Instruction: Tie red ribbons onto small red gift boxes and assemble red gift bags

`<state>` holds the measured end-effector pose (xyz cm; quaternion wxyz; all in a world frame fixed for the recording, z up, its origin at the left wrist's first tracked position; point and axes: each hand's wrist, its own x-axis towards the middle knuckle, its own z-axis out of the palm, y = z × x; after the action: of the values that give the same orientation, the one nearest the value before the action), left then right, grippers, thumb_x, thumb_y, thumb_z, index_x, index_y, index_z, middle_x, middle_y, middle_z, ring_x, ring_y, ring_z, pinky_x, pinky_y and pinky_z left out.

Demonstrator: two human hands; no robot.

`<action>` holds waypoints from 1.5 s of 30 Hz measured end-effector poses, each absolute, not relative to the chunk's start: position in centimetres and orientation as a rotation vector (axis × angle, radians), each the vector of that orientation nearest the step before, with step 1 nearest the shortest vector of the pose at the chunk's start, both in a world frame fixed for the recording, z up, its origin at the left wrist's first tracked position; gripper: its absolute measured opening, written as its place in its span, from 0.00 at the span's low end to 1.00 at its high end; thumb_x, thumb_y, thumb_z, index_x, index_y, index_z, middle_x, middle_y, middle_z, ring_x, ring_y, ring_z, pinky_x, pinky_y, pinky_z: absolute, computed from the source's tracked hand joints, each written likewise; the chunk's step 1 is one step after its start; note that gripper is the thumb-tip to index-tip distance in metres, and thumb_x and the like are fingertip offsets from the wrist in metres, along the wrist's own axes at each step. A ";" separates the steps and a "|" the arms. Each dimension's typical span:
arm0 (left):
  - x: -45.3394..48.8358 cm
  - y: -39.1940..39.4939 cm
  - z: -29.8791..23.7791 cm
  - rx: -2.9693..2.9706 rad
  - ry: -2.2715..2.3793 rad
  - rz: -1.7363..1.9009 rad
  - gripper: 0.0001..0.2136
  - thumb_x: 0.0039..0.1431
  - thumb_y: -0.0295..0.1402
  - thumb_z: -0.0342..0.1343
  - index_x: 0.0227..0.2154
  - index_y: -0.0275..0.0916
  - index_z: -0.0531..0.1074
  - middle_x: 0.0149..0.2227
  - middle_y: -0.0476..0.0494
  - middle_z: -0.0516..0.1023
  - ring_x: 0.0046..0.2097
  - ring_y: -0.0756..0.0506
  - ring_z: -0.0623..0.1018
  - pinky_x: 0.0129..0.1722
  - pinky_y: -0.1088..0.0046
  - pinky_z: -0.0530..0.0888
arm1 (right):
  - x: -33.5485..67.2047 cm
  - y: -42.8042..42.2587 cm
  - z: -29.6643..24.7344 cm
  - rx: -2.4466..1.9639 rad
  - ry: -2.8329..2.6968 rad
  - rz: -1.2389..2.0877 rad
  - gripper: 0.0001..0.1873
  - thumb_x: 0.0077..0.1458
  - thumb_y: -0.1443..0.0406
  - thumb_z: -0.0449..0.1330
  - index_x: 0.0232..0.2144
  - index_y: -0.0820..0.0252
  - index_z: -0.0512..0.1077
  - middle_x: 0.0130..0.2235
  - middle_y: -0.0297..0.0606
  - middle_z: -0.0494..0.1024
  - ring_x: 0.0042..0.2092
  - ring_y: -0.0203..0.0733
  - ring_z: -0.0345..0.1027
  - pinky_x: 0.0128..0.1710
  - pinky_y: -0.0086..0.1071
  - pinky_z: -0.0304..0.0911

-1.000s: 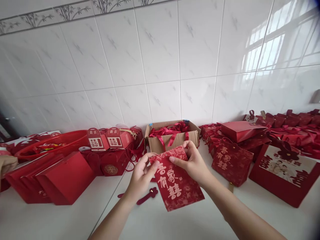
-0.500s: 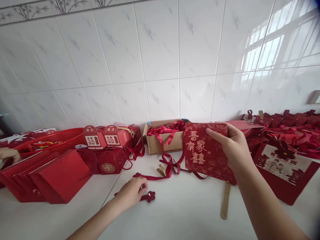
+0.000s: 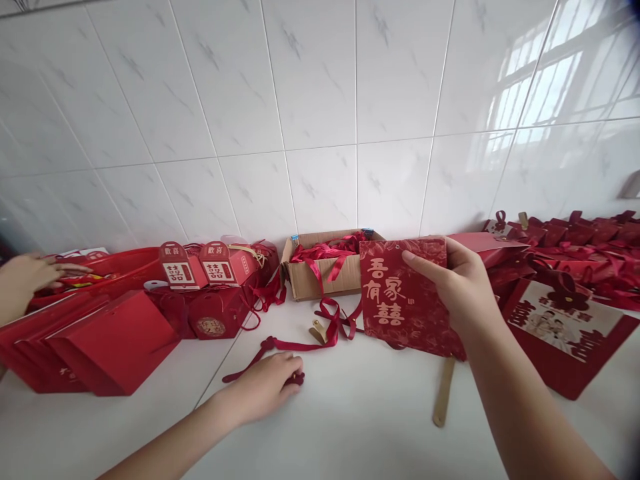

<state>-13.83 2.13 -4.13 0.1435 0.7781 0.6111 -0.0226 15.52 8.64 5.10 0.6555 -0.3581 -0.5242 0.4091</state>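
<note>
My right hand grips a red gift box with gold Chinese characters, thumb across its front, and holds it up off the table. Down on the white table, my left hand has its fingers curled round a dark red flower-ended strap; most of the strap is hidden under the hand. Beyond the left hand lies another dark red strap with a red ribbon. A gold clasp strap rests near the ribbon. Below the gift box lies a gold strap.
A cardboard box of red ribbons stands against the tiled wall. Red gift boxes stand at left, beside small red boxes and a red basin. Another person's hand reaches there. Finished-looking red bags crowd the right.
My left hand has moved slightly right and closed over the flower end of the strap. The other person's hand has come further in over the basin. My right hand still holds the gift box.
</note>
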 end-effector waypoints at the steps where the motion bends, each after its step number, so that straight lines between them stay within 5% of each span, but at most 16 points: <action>1: -13.7 2.1 -4.3 2.276 1.769 -0.072 0.09 0.62 0.30 0.46 0.36 0.39 0.72 0.41 0.42 0.74 0.43 0.41 0.74 0.42 0.65 0.69 | 15.6 8.6 5.1 -0.813 -1.194 0.926 0.13 0.44 0.59 0.70 0.32 0.57 0.75 0.28 0.34 0.78 0.28 0.41 0.73 0.25 0.32 0.71; 5: -13.5 1.6 -4.9 2.503 1.868 -0.141 0.17 0.62 0.23 0.39 0.39 0.38 0.74 0.38 0.38 0.75 0.42 0.37 0.73 0.45 0.55 0.67 | 15.8 8.8 5.1 -0.794 -1.197 0.921 0.12 0.44 0.59 0.70 0.31 0.56 0.75 0.28 0.33 0.77 0.28 0.41 0.73 0.25 0.32 0.71; 17: -16.2 3.2 -6.6 2.433 1.692 0.537 0.14 0.60 0.26 0.45 0.35 0.40 0.77 0.34 0.43 0.78 0.36 0.45 0.76 0.37 0.69 0.72 | 16.0 8.7 5.3 -0.779 -1.207 0.909 0.11 0.45 0.59 0.69 0.29 0.56 0.73 0.27 0.33 0.76 0.27 0.39 0.72 0.24 0.31 0.70; 22: -13.9 5.0 0.5 2.345 1.671 0.869 0.11 0.67 0.35 0.42 0.40 0.41 0.70 0.38 0.45 0.76 0.38 0.47 0.76 0.36 0.73 0.72 | 15.7 8.6 5.2 -0.794 -1.252 0.872 0.11 0.47 0.59 0.68 0.31 0.57 0.74 0.28 0.34 0.76 0.28 0.41 0.72 0.25 0.32 0.69; 27: -8.9 3.6 8.1 2.073 0.991 1.358 0.05 0.64 0.35 0.51 0.35 0.41 0.70 0.36 0.47 0.75 0.39 0.48 0.77 0.40 0.73 0.74 | 14.7 7.9 5.1 -0.776 -1.415 0.591 0.09 0.51 0.62 0.64 0.36 0.57 0.73 0.32 0.36 0.77 0.32 0.41 0.72 0.30 0.33 0.69; 31: -6.1 2.2 8.8 1.717 0.547 1.339 0.03 0.63 0.32 0.54 0.33 0.42 0.68 0.31 0.52 0.71 0.32 0.51 0.77 0.34 0.75 0.74 | 13.8 6.7 5.3 -0.661 -1.524 0.186 0.16 0.53 0.69 0.60 0.45 0.54 0.68 0.36 0.36 0.76 0.37 0.41 0.72 0.36 0.33 0.69; 34: -5.4 2.4 8.0 1.423 0.500 1.213 0.05 0.60 0.33 0.57 0.32 0.42 0.67 0.28 0.53 0.70 0.27 0.53 0.75 0.28 0.79 0.72 | 13.2 5.6 5.5 -0.517 -1.619 -0.012 0.11 0.54 0.74 0.57 0.39 0.55 0.71 0.35 0.37 0.74 0.34 0.38 0.70 0.31 0.30 0.68; 38: -5.3 2.9 7.4 1.336 0.500 1.158 0.09 0.57 0.35 0.62 0.31 0.40 0.67 0.25 0.53 0.70 0.25 0.54 0.73 0.27 0.81 0.70 | 12.7 4.8 5.6 -0.401 -1.686 -0.065 0.10 0.54 0.75 0.57 0.35 0.57 0.73 0.32 0.38 0.72 0.32 0.37 0.68 0.28 0.30 0.66; 45: -5.3 2.2 7.2 1.595 0.582 1.174 0.04 0.64 0.33 0.53 0.33 0.42 0.70 0.29 0.51 0.74 0.31 0.52 0.76 0.32 0.78 0.74 | 12.6 4.8 5.5 -0.322 -1.745 0.028 0.08 0.54 0.69 0.64 0.38 0.60 0.74 0.34 0.40 0.74 0.33 0.38 0.70 0.30 0.31 0.69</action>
<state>-5.28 2.18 7.23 0.5132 0.6631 0.2419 0.4883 12.62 4.83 5.52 0.6314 -0.1406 -0.7625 0.0122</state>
